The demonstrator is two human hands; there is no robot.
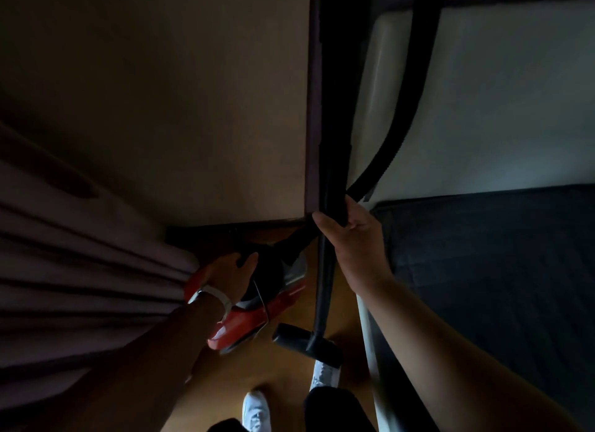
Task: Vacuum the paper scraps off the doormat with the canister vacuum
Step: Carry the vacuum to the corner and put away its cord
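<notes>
Rt hand (pixel 351 238) clamped on black wand (pixel 323 296), lt hand (pixel 231 277) grasping red canister vac (pixel 257 319) on wood floor (pixel 225 383), near-centre, curtain (pixel 80 254) left, dark bed (pixel 499 270) right, room dim.

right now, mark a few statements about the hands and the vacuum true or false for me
1. The right hand grips the black wand. True.
2. The left hand is on the canister vacuum. True.
3. The canister vacuum is blue. False: its body is red.
4. The floor nozzle lies on the curtain. False: it sits on the wooden floor, just ahead of the white shoes.
5. The curtain hangs on the person's right. False: it is on their left, beside the canister vacuum.
</notes>
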